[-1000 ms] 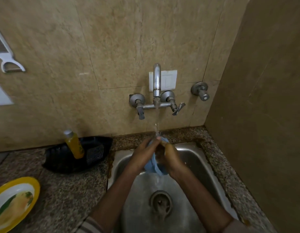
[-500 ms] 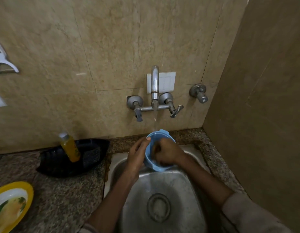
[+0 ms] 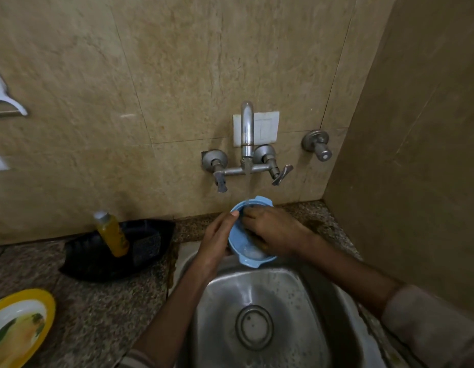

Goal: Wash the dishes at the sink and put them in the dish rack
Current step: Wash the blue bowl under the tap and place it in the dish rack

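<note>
A small blue plastic bowl [image 3: 237, 239] is held over the back of the steel sink [image 3: 291, 301], tilted with its mouth towards me. My left hand [image 3: 217, 240] grips its left rim from outside. My right hand [image 3: 273, 232] reaches inside the bowl, fingers pressed against the inner wall; whether it holds a scrubber I cannot tell. Water runs from the wall tap [image 3: 247, 134] into the bowl's far edge.
A black tray [image 3: 97, 261] left of the sink holds a yellow soap bottle [image 3: 112, 235] and a scrub pad [image 3: 147, 245]. A yellow-rimmed plate [image 3: 20, 325] lies at the counter's left edge. A side wall [image 3: 416, 155] stands close on the right. No dish rack is in view.
The bowl has turned from edge-on to mouth-up under the stream. My right hand moved from its outside into the inside. The view shifted slightly right.
</note>
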